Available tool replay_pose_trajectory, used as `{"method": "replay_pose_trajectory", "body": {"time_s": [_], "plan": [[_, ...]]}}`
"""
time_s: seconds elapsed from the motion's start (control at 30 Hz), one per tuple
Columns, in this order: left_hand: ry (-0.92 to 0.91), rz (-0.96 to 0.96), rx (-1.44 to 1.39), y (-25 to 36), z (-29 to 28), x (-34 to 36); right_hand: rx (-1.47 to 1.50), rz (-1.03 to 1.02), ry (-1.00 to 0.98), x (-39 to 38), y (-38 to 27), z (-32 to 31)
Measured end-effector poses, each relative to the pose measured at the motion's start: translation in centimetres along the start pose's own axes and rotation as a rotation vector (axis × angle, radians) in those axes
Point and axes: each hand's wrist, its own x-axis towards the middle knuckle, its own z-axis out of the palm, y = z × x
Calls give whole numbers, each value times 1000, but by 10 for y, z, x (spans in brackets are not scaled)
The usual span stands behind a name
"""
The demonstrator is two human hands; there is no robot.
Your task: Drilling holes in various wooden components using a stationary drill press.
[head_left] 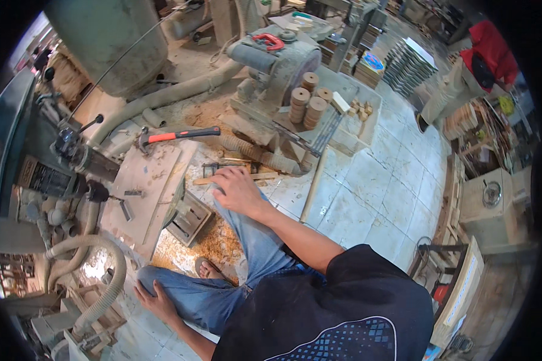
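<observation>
White tiles (376, 189) open beyond right hand (242, 191), opposite the board's edge (170, 188).

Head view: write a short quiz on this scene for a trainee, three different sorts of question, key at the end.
1. True or false: the left grip rests on the left knee.
2. Which colours are on the handle of the hammer?
a) green and white
b) red and black
c) yellow and blue
3. Fill in: the wooden pieces stacked by the grey machine are ____ in shape.

Key: 1. True. 2. b. 3. Round.
</observation>
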Motion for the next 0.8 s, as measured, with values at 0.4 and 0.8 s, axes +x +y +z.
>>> {"method": "replay_pose_trajectory", "body": {"time_s": [0.4, 0.8], "plan": [[97, 37, -124, 9, -5, -3, -44, -55, -8, 3, -2, 1], [87, -85, -147, 16, -10, -3, -82, -69, -20, 5, -7, 0]]}}
